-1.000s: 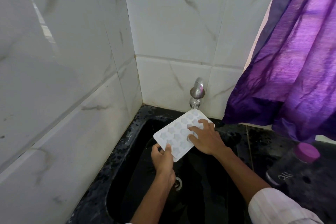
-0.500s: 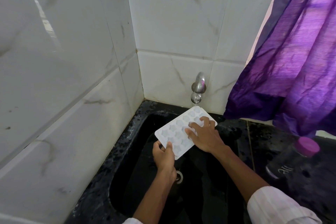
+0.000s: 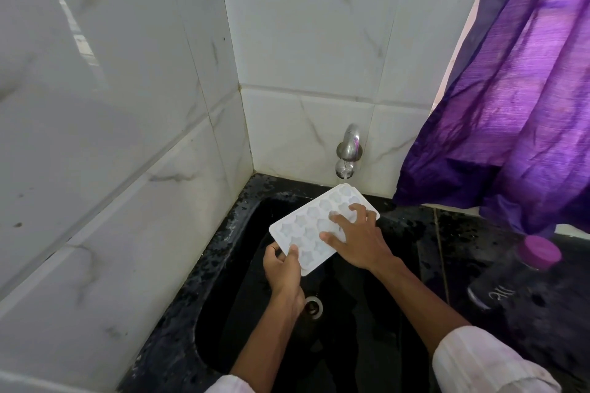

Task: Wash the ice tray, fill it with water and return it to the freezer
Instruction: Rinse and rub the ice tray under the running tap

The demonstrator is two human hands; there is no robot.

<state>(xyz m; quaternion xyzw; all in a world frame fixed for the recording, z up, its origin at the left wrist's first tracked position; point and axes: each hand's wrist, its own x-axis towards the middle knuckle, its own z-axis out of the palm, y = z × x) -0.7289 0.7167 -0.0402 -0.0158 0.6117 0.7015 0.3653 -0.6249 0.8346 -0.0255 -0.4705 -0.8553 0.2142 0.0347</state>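
Note:
A white ice tray [image 3: 311,226] with star-shaped cells is held tilted over the black sink [image 3: 230,322]. Its far end sits just under the steel tap [image 3: 348,151], where water runs from the spout onto it. My left hand [image 3: 282,271] grips the tray's near corner, thumb on top. My right hand [image 3: 357,239] lies on the tray's upper face with fingers spread, pressing on the cells near its right side.
White marble tiles form the wall at the left and behind. A purple curtain [image 3: 510,99] hangs at the right. A dark bottle with a pink cap [image 3: 523,271] lies on the black counter, right of the sink. The drain [image 3: 314,306] shows below my left hand.
The tray's far end has come closer under the spout. My right hand's fingers have shifted a little across the tray's cells. The left hand's grip is unchanged.

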